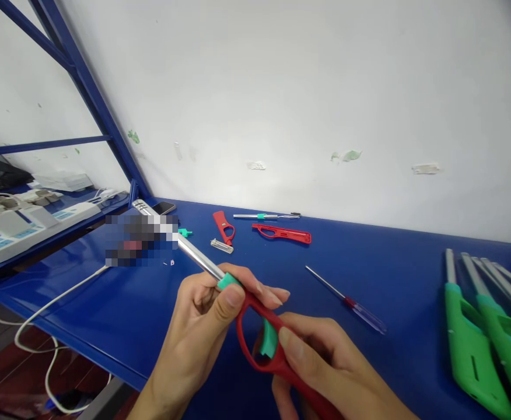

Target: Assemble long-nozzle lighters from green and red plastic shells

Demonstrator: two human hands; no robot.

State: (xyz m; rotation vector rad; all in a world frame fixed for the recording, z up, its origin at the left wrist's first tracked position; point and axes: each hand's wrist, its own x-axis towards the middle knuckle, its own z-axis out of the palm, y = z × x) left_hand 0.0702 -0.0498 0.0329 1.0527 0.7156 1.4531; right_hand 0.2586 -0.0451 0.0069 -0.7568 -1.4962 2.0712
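A red lighter (pixel 277 366) with a long silver tube, a teal collar and a teal trigger is held slantwise in front of me. My left hand (pixel 207 321) pinches it at the collar, where the tube meets the red body. Around the red handle, beside the trigger, my right hand (pixel 321 356) is closed. Behind my hands on the blue table lie two red casing halves (pixel 224 226), a metal tube with a teal collar (pixel 255 216), a small clear-and-metal part (pixel 221 246) and a small green piece (pixel 185 233).
A screwdriver (pixel 347 300) lies right of my hands on the blue table (pixel 387 256). Several green lighters (pixel 474 350) stand at the right edge. At left are a white power strip (pixel 72 217), cables, a phone (pixel 164 207) and a blurred-out dark object.
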